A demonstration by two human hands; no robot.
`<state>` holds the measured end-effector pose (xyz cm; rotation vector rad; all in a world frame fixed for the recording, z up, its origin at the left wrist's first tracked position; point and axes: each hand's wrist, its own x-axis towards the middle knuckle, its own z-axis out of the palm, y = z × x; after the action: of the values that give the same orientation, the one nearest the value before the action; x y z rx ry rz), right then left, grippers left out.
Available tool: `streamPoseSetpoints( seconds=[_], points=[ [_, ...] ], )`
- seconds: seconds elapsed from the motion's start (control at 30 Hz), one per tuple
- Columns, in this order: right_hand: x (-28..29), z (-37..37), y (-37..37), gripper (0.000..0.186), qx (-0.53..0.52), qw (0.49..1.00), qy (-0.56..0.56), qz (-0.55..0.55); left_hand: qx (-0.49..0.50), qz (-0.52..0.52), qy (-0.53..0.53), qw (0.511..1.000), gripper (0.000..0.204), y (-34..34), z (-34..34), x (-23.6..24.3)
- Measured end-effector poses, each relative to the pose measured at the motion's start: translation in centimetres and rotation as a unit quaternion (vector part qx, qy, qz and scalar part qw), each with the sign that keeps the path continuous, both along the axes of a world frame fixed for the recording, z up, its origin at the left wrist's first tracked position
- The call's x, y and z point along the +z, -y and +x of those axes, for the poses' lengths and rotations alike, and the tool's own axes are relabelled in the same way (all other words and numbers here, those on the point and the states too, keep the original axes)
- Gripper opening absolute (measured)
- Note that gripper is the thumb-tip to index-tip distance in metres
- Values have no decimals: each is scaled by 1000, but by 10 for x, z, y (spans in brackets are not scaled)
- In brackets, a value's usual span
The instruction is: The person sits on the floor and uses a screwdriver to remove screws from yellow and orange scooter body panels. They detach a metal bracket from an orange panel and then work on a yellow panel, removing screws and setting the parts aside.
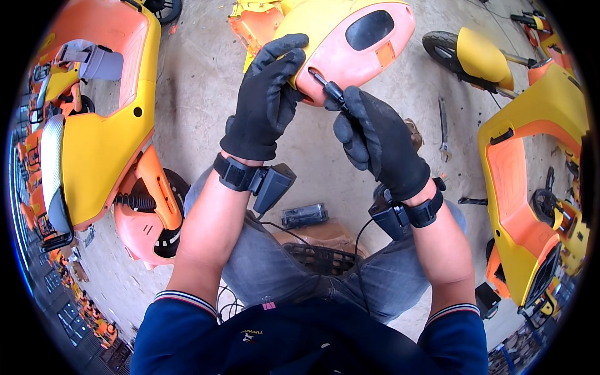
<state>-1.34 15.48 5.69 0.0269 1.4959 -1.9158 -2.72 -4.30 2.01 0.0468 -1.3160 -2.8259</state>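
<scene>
In front of me is a faded orange-pink and yellow scooter body panel (340,62) with a dark oval window (370,30). My left hand (262,103), in a black glove, is closed at the panel's left edge, its fingers curled over the rim. My right hand (384,140), gloved too, grips a screwdriver (334,94) by its black handle. Its metal shaft points up and left into a small oval recess at the panel's near end. Whether the tip meets a screw cannot be made out.
Yellow-orange scooters stand at left (103,144) and right (531,112). An adjustable wrench (444,128) lies on the concrete floor right of my hands. Between my legs are a dark clear-lidded case (304,215), cardboard (325,234) and a black slotted crate (322,257). Cables run near my knees.
</scene>
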Motion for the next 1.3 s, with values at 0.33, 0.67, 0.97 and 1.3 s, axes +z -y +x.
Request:
streamPoseSetpoints(
  seconds=[0.33, 0.67, 0.97, 1.3],
  points=[
    [6, 4, 5, 28, -20, 998, -11, 55, 16, -84, -46, 995, 26, -2, 1, -2],
    [-12, 11, 13, 27, -74, 953, -250, 153, -7, -27, 20, 999, 25, -4, 1, 3],
    [-16, 1, 3, 47, 1, 974, 190, -122, 15, -95, 47, 994, 27, -11, 3, 0],
    [-35, -6, 10, 41, -47, 945, -265, 187, 16, -79, 52, 995, 26, -10, 4, -2]
  ],
)
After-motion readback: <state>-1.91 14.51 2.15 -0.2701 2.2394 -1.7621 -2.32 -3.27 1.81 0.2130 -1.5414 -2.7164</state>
